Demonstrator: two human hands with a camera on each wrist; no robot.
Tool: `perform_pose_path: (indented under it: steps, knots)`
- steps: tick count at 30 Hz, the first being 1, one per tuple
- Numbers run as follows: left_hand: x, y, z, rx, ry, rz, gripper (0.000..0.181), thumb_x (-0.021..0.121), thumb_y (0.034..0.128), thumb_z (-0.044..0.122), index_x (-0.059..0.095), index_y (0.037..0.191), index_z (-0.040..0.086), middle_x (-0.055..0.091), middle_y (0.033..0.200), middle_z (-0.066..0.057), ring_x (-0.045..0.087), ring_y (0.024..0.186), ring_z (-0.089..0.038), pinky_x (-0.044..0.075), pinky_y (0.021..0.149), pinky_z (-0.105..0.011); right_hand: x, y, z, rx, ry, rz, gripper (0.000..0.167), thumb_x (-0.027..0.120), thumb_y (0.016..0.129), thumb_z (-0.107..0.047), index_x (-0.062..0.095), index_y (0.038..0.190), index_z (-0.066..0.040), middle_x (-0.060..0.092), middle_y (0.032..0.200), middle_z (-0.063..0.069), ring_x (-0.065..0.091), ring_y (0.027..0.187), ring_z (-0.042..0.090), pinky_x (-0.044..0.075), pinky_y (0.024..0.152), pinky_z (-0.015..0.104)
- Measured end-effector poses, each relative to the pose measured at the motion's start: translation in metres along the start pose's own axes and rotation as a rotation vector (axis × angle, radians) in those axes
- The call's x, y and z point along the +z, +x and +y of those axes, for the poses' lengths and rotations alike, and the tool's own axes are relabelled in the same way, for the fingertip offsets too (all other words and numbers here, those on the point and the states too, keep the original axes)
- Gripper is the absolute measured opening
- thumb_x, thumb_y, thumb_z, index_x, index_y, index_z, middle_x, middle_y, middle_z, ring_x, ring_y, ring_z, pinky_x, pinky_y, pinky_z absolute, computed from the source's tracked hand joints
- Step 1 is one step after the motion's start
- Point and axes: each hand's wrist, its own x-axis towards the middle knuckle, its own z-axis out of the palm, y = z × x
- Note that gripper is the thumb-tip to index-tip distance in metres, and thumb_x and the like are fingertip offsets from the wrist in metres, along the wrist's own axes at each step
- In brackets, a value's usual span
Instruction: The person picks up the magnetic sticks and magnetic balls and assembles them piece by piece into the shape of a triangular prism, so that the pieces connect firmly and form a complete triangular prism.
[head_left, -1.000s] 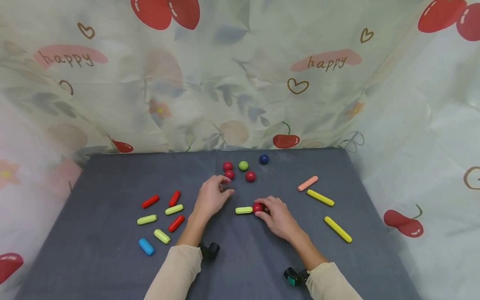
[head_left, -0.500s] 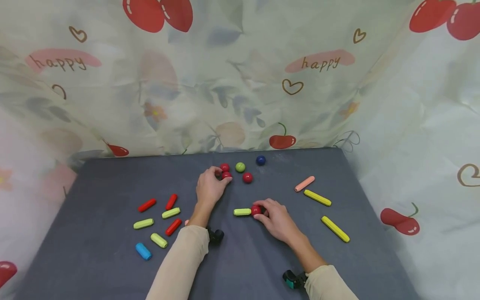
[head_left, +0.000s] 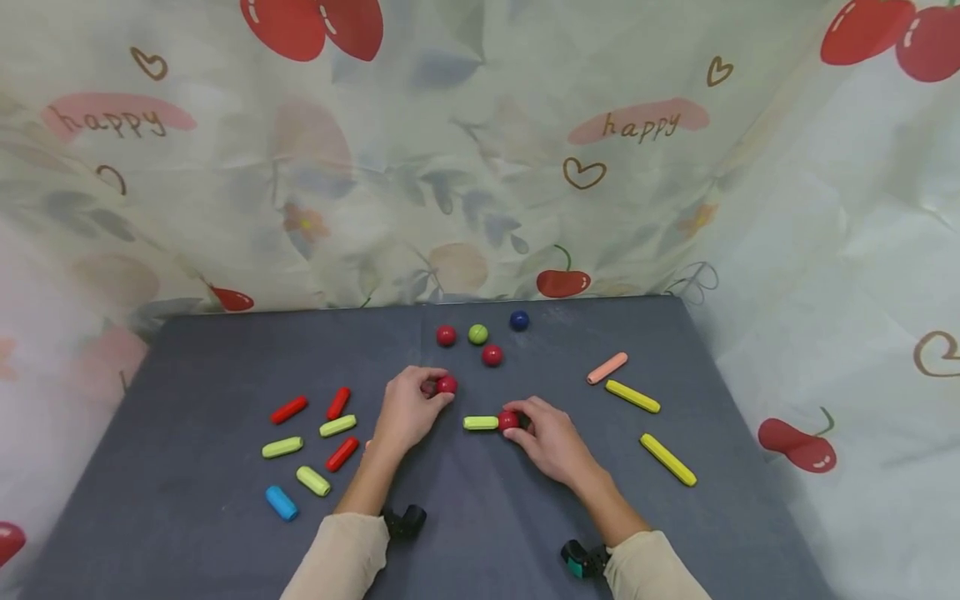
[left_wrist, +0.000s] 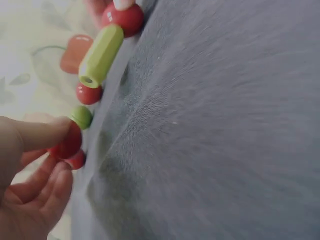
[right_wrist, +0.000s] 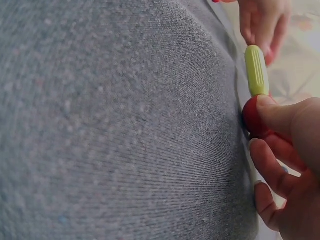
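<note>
Between its thumb and fingers my left hand pinches a red ball, seen from the side as a red ball in the left wrist view. My right hand grips another red ball at the middle of the table. A light green stick is joined to or touches the left side of that ball; its free end, with a small hole, faces the left hand. In the right wrist view the thumb presses on the ball beside the green stick.
Toward the back lie red balls, a green ball and a blue ball. Several short red, green and blue sticks lie left. A pink stick and yellow sticks lie right on the dark table.
My left hand reached to the back group, took a red ball and drew it back toward the front. The right hand keeps hold of its ball and green stick in nearly the same place.
</note>
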Motion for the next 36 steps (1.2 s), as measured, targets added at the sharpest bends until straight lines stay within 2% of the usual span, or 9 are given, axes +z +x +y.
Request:
perform_pose_path:
  steps: [4,8,16,22,25,29,33,36]
  knots:
    - [-0.004,-0.024,-0.002,-0.006,0.008,-0.014,0.036,0.083,0.0867,0.018,0.075,0.122,0.017,0.067,0.107,-0.003,0.061,0.093,-0.018,0.053,0.083,-0.035,-0.001,0.000,0.001,0.016,0.013,-0.004,0.038,0.078,0.091,-0.028,0.070,0.127,-0.018,0.065,0.102,-0.007,0.050,0.072,0.007,0.044,0.067,0.021]
    - [-0.002,-0.038,-0.003,-0.007,-0.030,-0.032,0.037,0.084,0.0851,0.016,0.075,0.121,0.017,0.068,0.106,-0.002,0.063,0.091,-0.015,0.057,0.083,-0.035,-0.002,0.002,0.003,0.027,0.011,-0.005,0.037,0.078,0.091,-0.029,0.070,0.125,-0.019,0.064,0.101,-0.007,0.050,0.071,0.006,0.044,0.066,0.021]
    - [0.009,-0.044,-0.001,0.007,-0.087,-0.061,0.035,0.081,0.0870,0.011,0.073,0.121,0.013,0.067,0.108,-0.004,0.066,0.093,-0.016,0.060,0.085,-0.035,-0.001,0.005,0.003,0.009,-0.004,-0.012,0.038,0.078,0.090,-0.030,0.070,0.126,-0.019,0.063,0.099,-0.007,0.050,0.071,0.006,0.045,0.066,0.020]
    - [0.007,-0.046,-0.002,-0.003,-0.056,-0.067,0.036,0.082,0.0865,0.012,0.073,0.121,0.014,0.067,0.106,-0.004,0.065,0.092,-0.016,0.059,0.085,-0.035,0.001,0.005,0.001,0.006,-0.018,-0.009,0.037,0.078,0.090,-0.030,0.070,0.125,-0.020,0.063,0.098,-0.008,0.050,0.070,0.005,0.044,0.066,0.021]
    - [-0.006,-0.044,-0.004,-0.004,-0.038,-0.049,0.039,0.083,0.0859,0.014,0.073,0.124,0.015,0.068,0.108,-0.005,0.064,0.094,-0.018,0.057,0.086,-0.037,0.001,0.005,0.000,0.004,-0.020,-0.002,0.037,0.078,0.090,-0.031,0.070,0.125,-0.020,0.063,0.098,-0.008,0.049,0.070,0.005,0.043,0.066,0.021]
    - [-0.042,-0.039,-0.014,-0.020,-0.027,0.011,0.043,0.080,0.0881,0.015,0.069,0.130,0.015,0.069,0.120,-0.009,0.066,0.107,-0.026,0.055,0.093,-0.044,0.003,0.005,0.000,-0.002,-0.014,0.000,0.037,0.079,0.090,-0.031,0.070,0.125,-0.021,0.062,0.098,-0.008,0.049,0.069,0.005,0.043,0.065,0.021]
    - [-0.080,-0.039,-0.034,-0.077,0.019,0.052,0.047,0.076,0.0921,0.017,0.063,0.137,0.014,0.066,0.133,-0.011,0.060,0.122,-0.032,0.051,0.102,-0.051,0.004,0.004,0.001,0.006,-0.013,0.003,0.037,0.079,0.090,-0.031,0.070,0.125,-0.021,0.063,0.098,-0.009,0.049,0.069,0.005,0.043,0.067,0.022]
    - [-0.096,-0.042,-0.053,-0.131,0.067,0.073,0.050,0.075,0.0922,0.016,0.060,0.140,0.012,0.064,0.135,-0.015,0.057,0.124,-0.035,0.047,0.102,-0.055,0.005,0.002,0.001,0.012,-0.008,0.001,0.038,0.079,0.090,-0.032,0.070,0.125,-0.022,0.063,0.099,-0.009,0.049,0.070,0.006,0.043,0.067,0.022]
